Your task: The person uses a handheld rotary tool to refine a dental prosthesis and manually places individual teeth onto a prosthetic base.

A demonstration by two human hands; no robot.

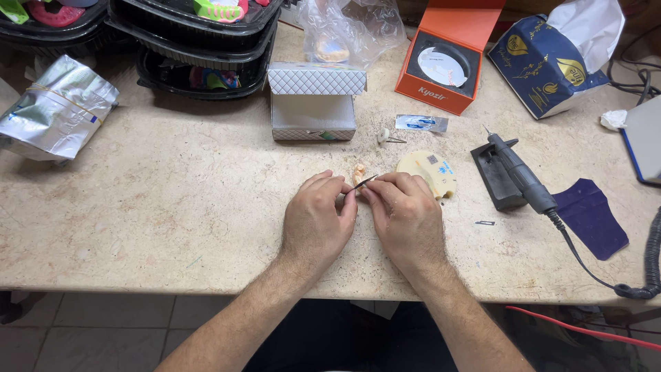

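Observation:
My left hand (318, 219) and my right hand (406, 217) rest together on the beige stone table (172, 207), near its front edge. A thin dark blade-like tool (363, 183) spans between the fingertips of both hands. Its point lies by a small pink and cream dental piece (359, 171) just beyond my fingers. I cannot tell whether my left fingers also hold a small part. A round cream disc (430, 172) with a blue mark lies right behind my right hand.
A grey handpiece (520, 172) lies on a black stand with a coiled cable at right. A dark blue cloth (592, 217), a small open white box (313, 103), an orange box (447, 58), black trays (193, 48) and a foil pouch (58, 110) surround the hands.

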